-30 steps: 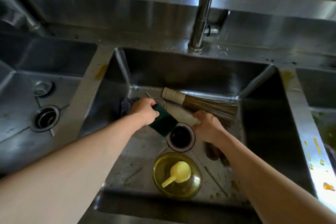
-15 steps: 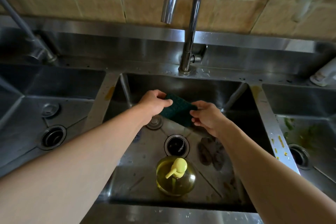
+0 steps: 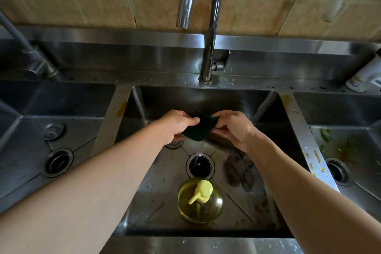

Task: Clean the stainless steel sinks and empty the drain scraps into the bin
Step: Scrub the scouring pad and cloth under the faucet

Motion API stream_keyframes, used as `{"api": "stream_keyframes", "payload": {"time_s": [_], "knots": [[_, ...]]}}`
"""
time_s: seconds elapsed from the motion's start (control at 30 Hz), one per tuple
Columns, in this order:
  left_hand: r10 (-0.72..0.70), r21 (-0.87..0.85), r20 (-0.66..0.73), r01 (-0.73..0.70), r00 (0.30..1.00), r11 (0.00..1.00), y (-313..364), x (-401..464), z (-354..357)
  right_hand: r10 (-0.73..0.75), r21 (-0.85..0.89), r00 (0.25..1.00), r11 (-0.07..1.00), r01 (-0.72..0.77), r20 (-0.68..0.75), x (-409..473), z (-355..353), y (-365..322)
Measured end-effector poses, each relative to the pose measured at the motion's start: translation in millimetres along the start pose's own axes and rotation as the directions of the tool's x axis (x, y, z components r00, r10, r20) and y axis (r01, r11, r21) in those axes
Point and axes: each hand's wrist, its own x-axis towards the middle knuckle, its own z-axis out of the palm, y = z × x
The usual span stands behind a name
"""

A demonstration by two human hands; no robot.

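Leftmost, the left sink (image 3: 26,130) shows a round plug (image 3: 54,130) lying on its floor behind an open drain (image 3: 58,162). Over the middle sink (image 3: 206,99), the left hand (image 3: 177,125) pinches the left edge of a dark green scouring pad (image 3: 199,130) between thumb and fingers, and the right hand (image 3: 231,128) pinches its right edge, so the pad hangs in the air between them, below the faucet (image 3: 208,27) at the back rim. Beneath the hands lies the middle drain (image 3: 200,165), with a yellow soap pump bottle (image 3: 200,202) standing just in front of it toward the near rim, and a dark rag (image 3: 238,172) to the drain's right. Rightmost, the right sink (image 3: 338,109) holds greenish scraps (image 3: 329,138) scattered behind its drain (image 3: 338,171).
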Motion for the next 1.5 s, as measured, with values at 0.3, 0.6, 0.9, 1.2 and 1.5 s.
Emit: {"api": "stream_keyframes", "payload": {"time_s": [0.3,0.6,0.9,1.2,1.5], "knots": [[0.044,0.111,-0.034,-0.04,0.998,0.993,4,-4,12,-0.104,0.003,0.995,0.995,0.104,0.001,-3,3,5],[0.023,-0.007,0.082,-0.023,0.996,1.0,4,-13,5,-0.15,0.071,0.984,0.985,0.157,-0.093,0,4,-3],[0.121,-0.072,0.13,-0.112,0.984,0.991,8,-18,0,-0.206,0.018,0.979,0.978,0.206,-0.014,-5,-2,-9],[0.412,0.502,-0.024,-0.345,0.911,0.793,16,-15,10,-0.281,-0.576,0.96,0.786,0.225,-0.008,-4,3,-10],[0.56,0.69,-0.163,-0.313,0.812,0.653,5,-16,36,-0.426,-0.744,0.902,0.626,0.233,-0.076,1,7,1]]}}
